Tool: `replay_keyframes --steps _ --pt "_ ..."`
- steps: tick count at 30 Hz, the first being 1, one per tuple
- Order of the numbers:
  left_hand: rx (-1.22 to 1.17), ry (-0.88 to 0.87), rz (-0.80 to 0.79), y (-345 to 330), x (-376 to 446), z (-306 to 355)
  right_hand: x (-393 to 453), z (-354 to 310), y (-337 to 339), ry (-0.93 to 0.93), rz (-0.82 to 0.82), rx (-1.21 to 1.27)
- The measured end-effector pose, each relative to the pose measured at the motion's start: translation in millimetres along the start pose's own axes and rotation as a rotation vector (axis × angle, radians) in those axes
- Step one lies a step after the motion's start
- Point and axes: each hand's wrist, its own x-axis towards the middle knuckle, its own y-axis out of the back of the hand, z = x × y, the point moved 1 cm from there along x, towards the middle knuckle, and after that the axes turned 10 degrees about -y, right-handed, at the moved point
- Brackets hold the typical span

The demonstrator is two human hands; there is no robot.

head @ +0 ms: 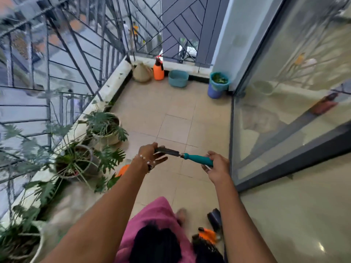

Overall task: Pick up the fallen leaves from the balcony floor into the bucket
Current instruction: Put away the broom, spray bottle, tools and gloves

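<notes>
A garden tool (190, 156) with a teal handle and a dark metal blade spans between my two hands above the tiled floor. My right hand (216, 167) grips the end of the teal handle. My left hand (151, 155) holds the metal blade end, fingers partly spread under it. A blue bucket (216, 90) with a teal rim stands at the far right corner by the glass door, and green leaves (219, 80) lie inside it. No loose leaves show on the tiles in front of me.
Potted plants (104, 128) line the left ledge under the metal railing (62, 59). At the far wall stand an orange sprayer (158, 70), a teal basin (178, 78) and a tan bag (141, 72). A glass sliding door (284, 92) bounds the right. Dark and orange items (209, 233) lie near my feet.
</notes>
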Motion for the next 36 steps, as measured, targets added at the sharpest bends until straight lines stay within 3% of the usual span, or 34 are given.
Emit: replay_keyframes --steps 9,14,17,25,36 --pt "0.098 -0.010 0.046 -109.0 110.1 38.1 102.3 -113.9 -43.8 -0.097 0.099 -0.013" --pt "0.190 -0.094 -0.032 -165.4 160.3 89.7 150.8 -202.0 -96.9 -0.040 0.059 -0.068" --pt "0.209 -0.128 0.004 -191.5 191.8 118.4 176.5 -237.4 -130.7 -0.029 0.063 -0.124" --pt "0.199 -0.210 0.071 -256.4 312.4 198.1 269.9 -321.7 -243.3 -0.057 0.020 -0.117" --pt "0.031 -0.274 0.202 -364.1 476.5 344.3 400.0 -503.9 -429.4 -0.068 -0.074 -0.265"
